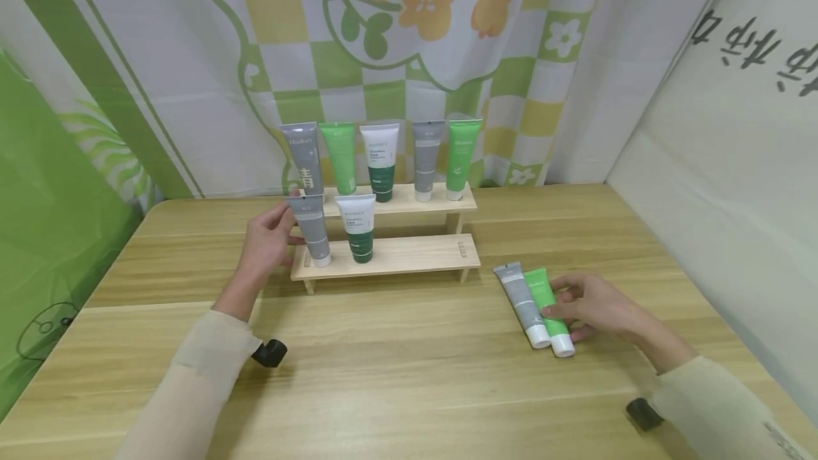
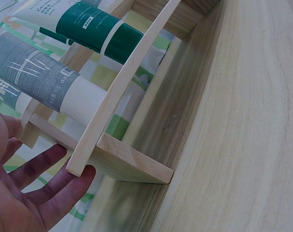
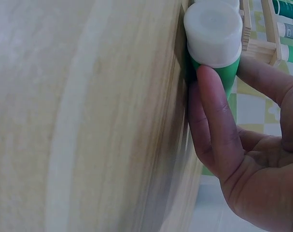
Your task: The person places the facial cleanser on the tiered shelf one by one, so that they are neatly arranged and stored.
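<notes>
My right hand (image 1: 601,304) pinches a green squeeze tube (image 1: 542,291) with a white cap, lying on the table. Against its left side lies a grey tube (image 1: 519,297). In the right wrist view, fingers (image 3: 216,111) touch the green tube near its cap (image 3: 214,34). At the left end of a two-tier wooden stand (image 1: 409,255), my left hand (image 1: 268,236) is beside an upright grey tube (image 1: 311,226). The left wrist view shows its loosely bent fingers (image 2: 69,191) touching the lower shelf's end. A white and dark-green tube (image 1: 359,222) stands right of that grey one.
Several tubes stand on the upper shelf (image 1: 402,197), among them a green one (image 1: 463,155) at its right end. Behind is a patterned curtain (image 1: 294,55); a white wall panel (image 1: 735,140) borders the wooden table (image 1: 383,375) on the right.
</notes>
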